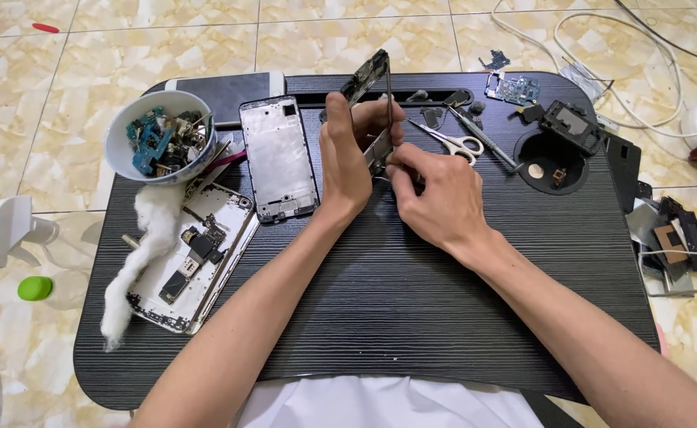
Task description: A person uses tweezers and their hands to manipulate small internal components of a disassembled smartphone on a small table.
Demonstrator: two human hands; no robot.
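**Hands on an upright phone frame**

Both forearms reached over the black lap table point(380, 301). The left hand point(344, 162) gripped a dark phone frame point(371, 75) held on edge above the table's middle; the right hand point(436, 194) pinched its lower edge. Scissors point(455, 144) lay just beside; a bowl of parts point(158, 136) and cotton wad point(146, 238) sat well left

both bare forearms reach forward from the bottom edge and converge toward the middle. the left hand point(347, 158) stands upright on its edge, palm turned toward the right, fingers curled and closed in a grip, thumb up near the fingertips. the right hand point(436, 194) lies just beside it, back upward, wrist bent slightly, fingers pinched together at the tips and touching the left hand's fingers.
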